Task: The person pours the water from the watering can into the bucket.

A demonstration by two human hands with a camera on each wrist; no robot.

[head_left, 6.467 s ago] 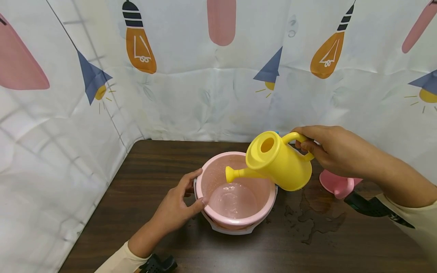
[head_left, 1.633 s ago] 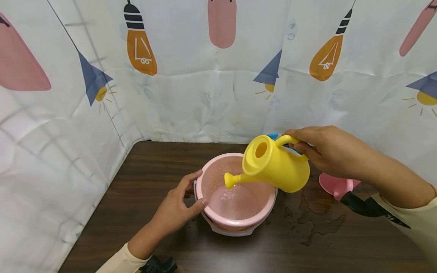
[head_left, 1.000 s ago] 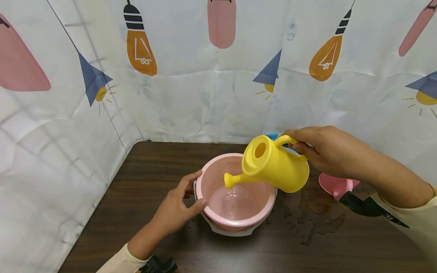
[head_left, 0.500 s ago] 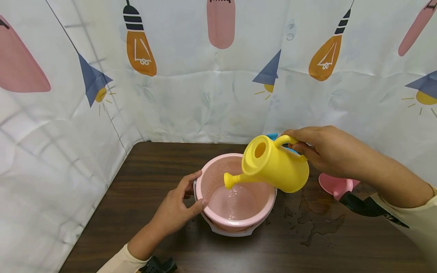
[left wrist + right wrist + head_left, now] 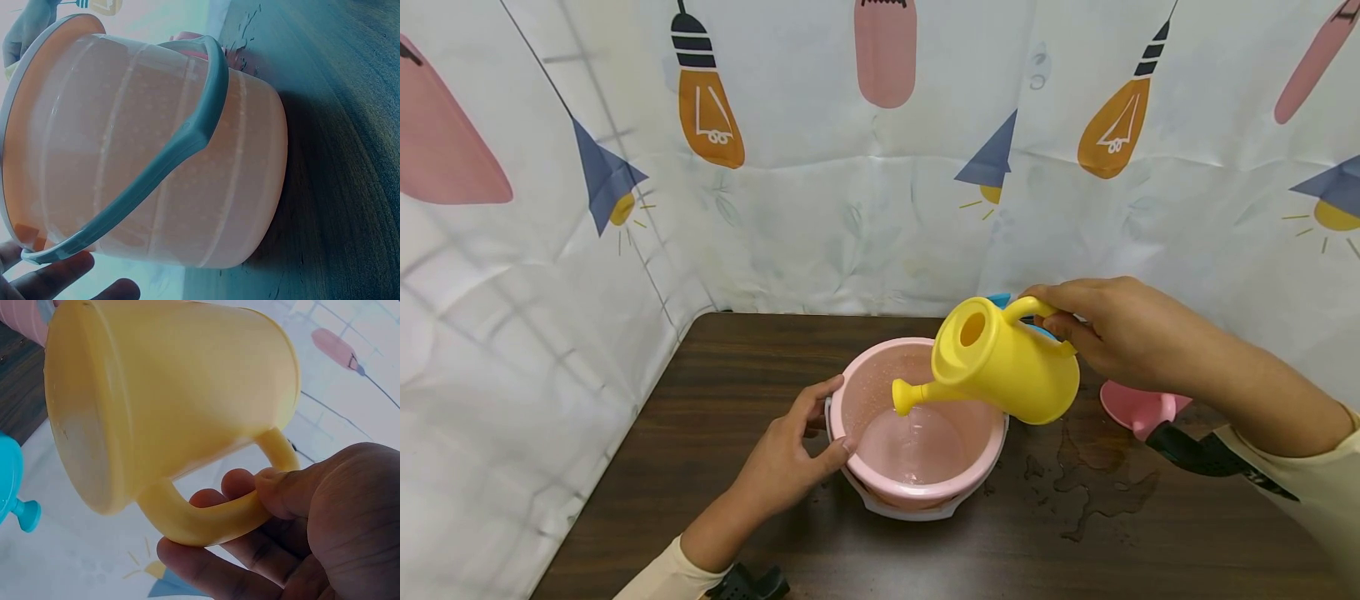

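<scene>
Your right hand (image 5: 1123, 329) curls its fingers (image 5: 219, 562) around the handle of the yellow watering can (image 5: 1003, 367) and tips it, spout down, over the pink bucket (image 5: 917, 425). Your left hand (image 5: 786, 454) holds the bucket's rim with bent thumb and fingers. The bucket stands on the dark wooden table (image 5: 715, 417), near a puddle (image 5: 1093, 475).

Tilted yellow watering can (image 5: 1006, 362) above pink bucket (image 5: 917, 492)

Cream sleeves (image 5: 1318, 483), black wrist straps (image 5: 1206, 454), bare hands.
</scene>
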